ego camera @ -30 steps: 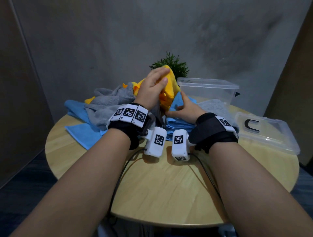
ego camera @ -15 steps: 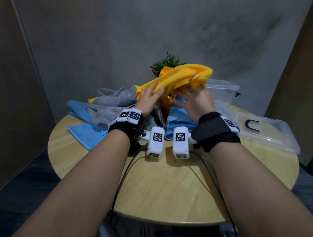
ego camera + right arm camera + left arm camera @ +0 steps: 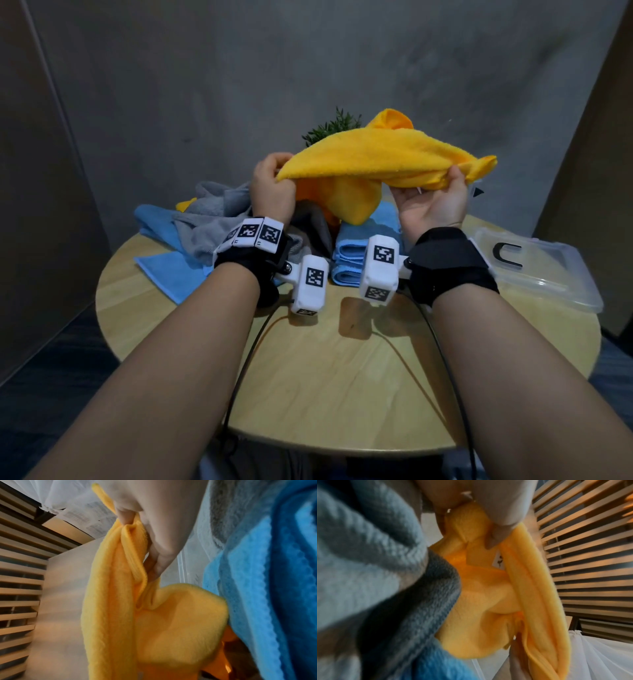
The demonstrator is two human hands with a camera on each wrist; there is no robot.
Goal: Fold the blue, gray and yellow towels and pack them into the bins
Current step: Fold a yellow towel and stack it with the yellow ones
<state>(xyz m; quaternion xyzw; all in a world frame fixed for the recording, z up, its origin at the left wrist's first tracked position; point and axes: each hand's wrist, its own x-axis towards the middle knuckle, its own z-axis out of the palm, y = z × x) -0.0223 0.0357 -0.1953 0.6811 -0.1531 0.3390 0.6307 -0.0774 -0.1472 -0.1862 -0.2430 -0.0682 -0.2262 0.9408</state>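
Since a moment ago you have lifted the yellow towel [image 3: 373, 161] higher and spread it above the tabletop [image 3: 342, 370]. Your left hand [image 3: 272, 186] and right hand [image 3: 431, 202] each pinch an edge. It looks soft, light, floppy; grip corners.

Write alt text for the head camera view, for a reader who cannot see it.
Two hands, the left hand and right hand, hold a yellow towel stretched between them above a round wooden table. Behind it lie loose gray towels and blue towels, with a clear bin lid at right.
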